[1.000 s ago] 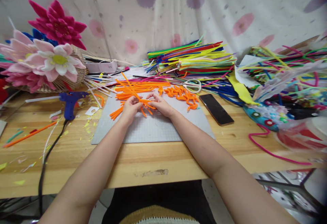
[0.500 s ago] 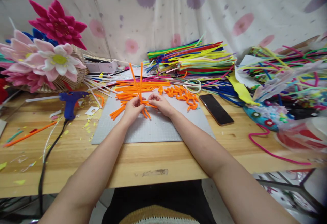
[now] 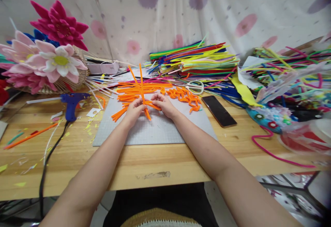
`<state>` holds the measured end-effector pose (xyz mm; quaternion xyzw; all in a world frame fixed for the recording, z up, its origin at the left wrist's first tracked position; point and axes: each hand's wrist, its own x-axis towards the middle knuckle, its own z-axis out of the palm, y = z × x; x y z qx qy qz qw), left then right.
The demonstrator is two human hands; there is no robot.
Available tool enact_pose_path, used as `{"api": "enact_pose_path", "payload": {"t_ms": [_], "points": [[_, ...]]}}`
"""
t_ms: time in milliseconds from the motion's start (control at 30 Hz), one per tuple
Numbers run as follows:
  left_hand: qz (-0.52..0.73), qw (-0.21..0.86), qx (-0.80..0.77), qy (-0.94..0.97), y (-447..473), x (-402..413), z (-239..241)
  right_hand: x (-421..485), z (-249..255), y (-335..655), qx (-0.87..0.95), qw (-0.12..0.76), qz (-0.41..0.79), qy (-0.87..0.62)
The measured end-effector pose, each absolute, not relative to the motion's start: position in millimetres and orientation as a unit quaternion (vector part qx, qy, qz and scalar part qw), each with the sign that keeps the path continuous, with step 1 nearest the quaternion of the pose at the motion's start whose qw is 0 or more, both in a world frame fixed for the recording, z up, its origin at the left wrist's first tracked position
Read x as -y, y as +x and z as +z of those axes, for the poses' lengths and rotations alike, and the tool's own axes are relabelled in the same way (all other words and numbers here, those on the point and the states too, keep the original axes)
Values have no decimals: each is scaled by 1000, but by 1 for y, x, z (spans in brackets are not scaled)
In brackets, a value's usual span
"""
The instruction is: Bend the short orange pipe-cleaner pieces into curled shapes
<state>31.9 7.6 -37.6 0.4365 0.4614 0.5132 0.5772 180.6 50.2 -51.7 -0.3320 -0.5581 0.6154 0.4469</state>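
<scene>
Above the grey cutting mat (image 3: pixel 155 134), my left hand (image 3: pixel 134 110) pinches several orange pipe cleaners (image 3: pixel 141 90) where they cross. Two long ends stick up and away from me; shorter ends point down toward the mat. My right hand (image 3: pixel 163 105) has its fingers closed around the ends that reach out to the right. Exactly how the pipe cleaners join is hidden by my fingers. Straight orange pipe cleaners (image 3: pixel 155 87) lie in bunches behind and to the left, and bent orange pieces (image 3: pixel 182 94) are heaped just beyond my right hand.
On the left are a blue glue gun (image 3: pixel 72 104) with its cord, yellow scraps and fluffy flowers (image 3: pixel 60 61). White-handled scissors (image 3: pixel 196 87) and a black phone (image 3: pixel 219 111) sit right of the mat. A colourful pipe-cleaner pile (image 3: pixel 196 59) stands at the back.
The crossed pipe cleaners have tilted slightly to the left at their upper ends. The ends between my hands show more plainly, and my right hand has shifted slightly rightward.
</scene>
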Motion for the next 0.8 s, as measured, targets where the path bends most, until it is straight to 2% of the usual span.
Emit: {"api": "enact_pose_path", "payload": {"t_ms": [167, 633, 800], "points": [[514, 587, -458, 427, 31, -10, -40, -51, -52, 181, 562, 435, 621, -330], [527, 529, -495, 444, 33, -10, -39, -49, -51, 181, 629, 359, 625, -291], [509, 553, -483, 450, 33, -9, -38, -50, -53, 180, 614, 375, 631, -289]]}}
